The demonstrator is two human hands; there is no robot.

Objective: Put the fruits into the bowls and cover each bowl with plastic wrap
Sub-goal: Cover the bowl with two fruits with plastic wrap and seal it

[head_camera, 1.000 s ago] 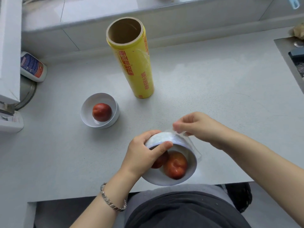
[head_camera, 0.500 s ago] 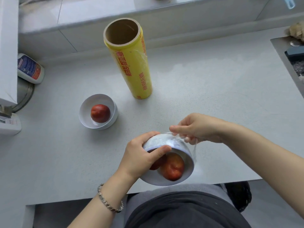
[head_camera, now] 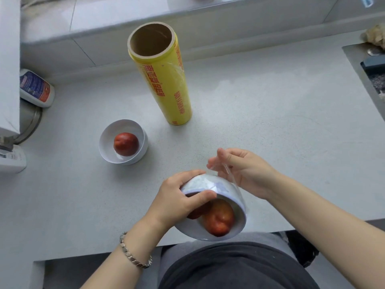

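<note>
While the left hand (head_camera: 175, 197) grips the tilted white bowl (head_camera: 210, 184) at the near edge of the counter (head_camera: 270, 122), thumb curled over the rim above two red fruits (head_camera: 218, 217), the right hand (head_camera: 243, 172) pinches the plastic wrap (head_camera: 227, 174) with loosely bent fingers. Since 0.5 s ago, the right hand has risen from the rim, drawing the film upward.

The grey counter (head_camera: 270, 122) bears an upright yellow wrap roll (head_camera: 166, 80), 1 white bowl (head_camera: 123, 125) and a bottle (head_camera: 35, 88).
</note>
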